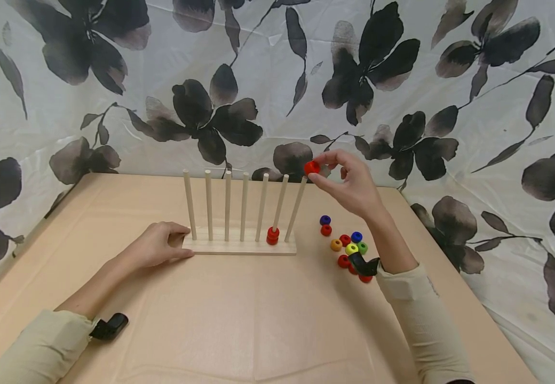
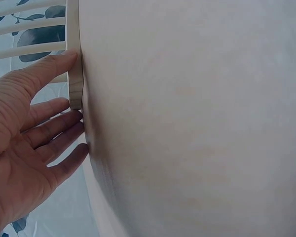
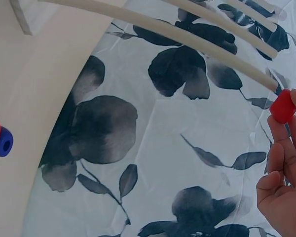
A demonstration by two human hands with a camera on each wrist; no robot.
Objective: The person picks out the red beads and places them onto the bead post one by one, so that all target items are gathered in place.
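A wooden peg stand with a row of upright pegs stands on the table. My left hand holds the left end of its base, thumb in front; in the left wrist view, the hand has its thumb on the base and the other fingers spread by its end. Between thumb and fingertips my right hand pinches a red bead, right at the top of the rightmost peg. Whether the peg tip is inside the bead, I cannot tell. Two red beads are stacked on the neighbouring peg.
Several loose beads in red, blue, orange, green and yellow lie on the table right of the stand, partly hidden by the right wrist's black camera. A flower-printed cloth hangs behind the table.
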